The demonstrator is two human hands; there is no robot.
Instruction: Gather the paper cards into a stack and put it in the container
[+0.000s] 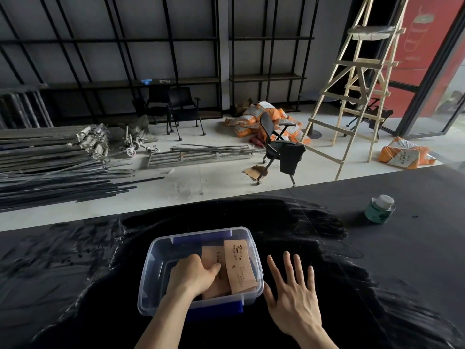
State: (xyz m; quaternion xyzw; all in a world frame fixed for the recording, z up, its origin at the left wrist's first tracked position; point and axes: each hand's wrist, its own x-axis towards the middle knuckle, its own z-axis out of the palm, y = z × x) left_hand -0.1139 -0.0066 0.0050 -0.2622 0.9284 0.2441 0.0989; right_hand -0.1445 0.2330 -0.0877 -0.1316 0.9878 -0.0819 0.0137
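- Left hand (pixel 193 274) reaching down into clear plastic container (pixel 148 273), knuckles up, fingers curled and pressed together on the brown paper cards (pixel 239 267); thumb tip lying on top of the stack.
- Right hand (pixel 293 294) outside the tub at its 3 o'clock, palm down over the table, fingers spread wide and straight, holding nothing; thumb close to the tub's near right corner, touching or not cannot be told.
- Cards inside the tub, right half; long axis running roughly 12 to 6 o'clock, tilted slightly toward 11. Top card lying flat, printed face up, offset to the right of those beneath, so stack not squared.
- Tub rectangular, blue clips at its far and near walls, long axis also about 12 to 6.
- Table (pixel 377 285) black, streaked with pale smears.
- Small green tin (pixel 379 209) with white cap at 2 o'clock, well apart from the tub.
- Room beyond: pale floor, metal bars at 10 o'clock, black office chair (pixel 279 147) at 12, wooden ladder (pixel 362 84) at 1, orange sacks (pixel 259 117) near it.
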